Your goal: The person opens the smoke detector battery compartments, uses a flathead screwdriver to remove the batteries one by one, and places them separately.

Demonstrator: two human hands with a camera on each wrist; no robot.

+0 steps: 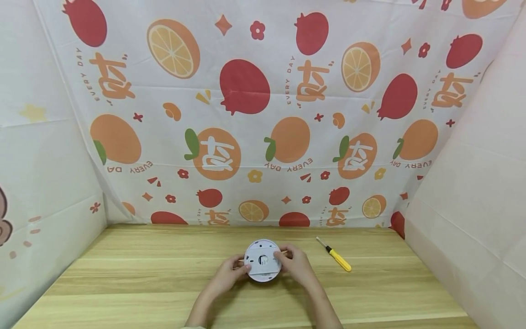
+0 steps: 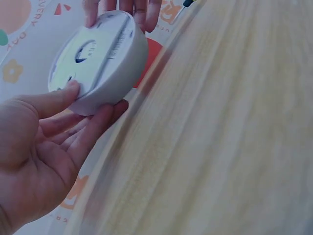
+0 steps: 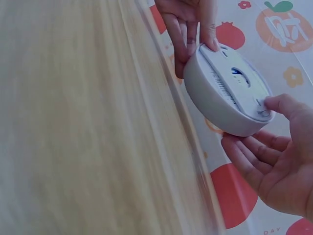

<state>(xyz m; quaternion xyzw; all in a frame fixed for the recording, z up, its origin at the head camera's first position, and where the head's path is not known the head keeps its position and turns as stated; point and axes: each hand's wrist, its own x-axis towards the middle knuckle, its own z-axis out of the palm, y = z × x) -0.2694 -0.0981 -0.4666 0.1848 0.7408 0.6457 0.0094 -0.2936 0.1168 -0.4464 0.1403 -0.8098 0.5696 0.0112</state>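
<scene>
Low in the head view's centre, a white disc (image 1: 263,260) is held above the table (image 1: 123,283). The left hand (image 1: 228,273) and right hand (image 1: 297,263) each pinch its rim, thumbs on top. A screwdriver (image 1: 334,254), probably untouched, lies to the right.

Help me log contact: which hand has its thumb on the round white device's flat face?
Both: the left hand and the right hand each press a thumb on the round white device, fingers underneath.

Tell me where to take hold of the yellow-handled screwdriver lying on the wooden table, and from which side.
Grip the yellow-handled screwdriver by its thick yellow handle, coming from above with the right hand, which is nearer. It lies flat on the wooden table, its thin metal tip pointing away to the far left, so the handle end lies closer and offers more to hold.
</scene>
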